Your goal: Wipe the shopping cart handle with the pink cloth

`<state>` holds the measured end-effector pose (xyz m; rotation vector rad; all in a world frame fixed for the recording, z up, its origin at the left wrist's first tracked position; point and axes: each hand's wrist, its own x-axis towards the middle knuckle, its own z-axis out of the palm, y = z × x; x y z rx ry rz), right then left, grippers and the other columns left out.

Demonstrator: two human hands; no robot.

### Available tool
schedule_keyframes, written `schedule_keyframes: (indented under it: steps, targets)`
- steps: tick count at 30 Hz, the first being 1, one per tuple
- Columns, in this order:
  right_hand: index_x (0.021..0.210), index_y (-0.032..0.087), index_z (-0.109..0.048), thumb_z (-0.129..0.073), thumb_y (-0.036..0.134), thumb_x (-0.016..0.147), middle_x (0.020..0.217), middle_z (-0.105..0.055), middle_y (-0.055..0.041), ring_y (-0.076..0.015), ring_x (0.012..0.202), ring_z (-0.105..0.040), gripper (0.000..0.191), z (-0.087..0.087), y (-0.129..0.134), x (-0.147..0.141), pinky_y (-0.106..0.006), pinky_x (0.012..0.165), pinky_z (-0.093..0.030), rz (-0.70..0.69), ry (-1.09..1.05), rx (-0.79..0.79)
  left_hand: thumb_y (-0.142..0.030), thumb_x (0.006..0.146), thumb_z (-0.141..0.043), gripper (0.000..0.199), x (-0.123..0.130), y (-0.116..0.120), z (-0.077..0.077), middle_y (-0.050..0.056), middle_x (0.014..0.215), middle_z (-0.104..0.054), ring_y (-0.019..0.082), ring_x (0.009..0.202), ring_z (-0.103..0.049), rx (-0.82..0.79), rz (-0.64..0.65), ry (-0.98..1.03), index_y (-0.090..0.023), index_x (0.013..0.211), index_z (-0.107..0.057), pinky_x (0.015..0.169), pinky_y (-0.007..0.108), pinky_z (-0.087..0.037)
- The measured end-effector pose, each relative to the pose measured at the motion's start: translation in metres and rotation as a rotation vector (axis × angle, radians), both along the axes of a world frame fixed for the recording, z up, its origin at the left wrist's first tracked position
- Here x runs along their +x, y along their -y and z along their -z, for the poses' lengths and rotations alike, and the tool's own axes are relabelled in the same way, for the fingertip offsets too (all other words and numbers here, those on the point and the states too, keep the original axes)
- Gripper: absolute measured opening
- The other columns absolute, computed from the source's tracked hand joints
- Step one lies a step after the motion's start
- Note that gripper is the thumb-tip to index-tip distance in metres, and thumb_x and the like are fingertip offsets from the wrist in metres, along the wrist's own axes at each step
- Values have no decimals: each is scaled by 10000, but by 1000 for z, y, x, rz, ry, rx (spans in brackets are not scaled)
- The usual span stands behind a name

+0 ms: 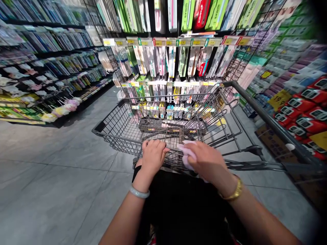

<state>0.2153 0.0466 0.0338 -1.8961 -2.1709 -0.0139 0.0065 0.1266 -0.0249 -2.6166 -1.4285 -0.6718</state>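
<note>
A grey wire shopping cart (122, 139) stands sideways right in front of me, its basket to the left and its handle bar (270, 119) to the right. My left hand (153, 156) is closed over the near top rim of the basket, fingers curled around the wire. Beside it to the right, my right hand (208, 161) is closed on a pale pink cloth (189, 158). The cloth lies against the same near rim, and part of it is hidden under the fingers.
Behind the cart rises a rack (173, 42) of packaged toothbrushes with price tags. More packed shelves (56, 54) line the left side. At right are stacked red packages (304, 109) and a yellow price sign (278, 98). Grey floor tiles (51, 190) show at lower left.
</note>
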Motion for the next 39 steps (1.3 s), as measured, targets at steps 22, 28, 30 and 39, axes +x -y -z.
schedule_keyframes:
  steps: [22, 28, 30, 39]
  targets:
    - [1200, 282, -624, -428, 479, 970, 977, -662, -58, -198, 781, -595, 361, 11, 7, 1, -306, 621, -344, 213, 91, 49, -466, 990, -378, 344, 5, 7, 2, 52, 842, -618, 243, 845, -492, -8, -17, 37, -233, 894, -614, 912, 443, -281]
    - [1191, 211, -629, -438, 422, 979, 1082, -653, -111, -232, 953, -581, 355, 19, -16, -38, -326, 771, -396, -16, 52, 101, -521, 987, -341, 414, 0, 0, 4, 61, 857, -640, 255, 880, -518, -38, -8, 48, -234, 915, -631, 893, 448, -299]
    - [1187, 210, -634, -444, 404, 981, 1237, -624, -109, -224, 1045, -580, 341, 19, -19, -33, -318, 843, -420, -74, -41, 82, -537, 1000, -253, 485, -3, 1, 3, 61, 912, -665, 250, 914, -542, -78, 26, 127, -237, 985, -634, 930, 457, -309]
    - [1200, 220, -624, -390, 458, 979, 1199, -669, -75, -208, 1108, -608, 401, 6, -30, -25, -364, 967, -471, -29, -897, -49, -687, 769, -631, 1034, 41, 43, -11, 183, 1621, -132, 372, 1484, -171, -63, 351, 375, -254, 1555, -117, 1140, 579, -259]
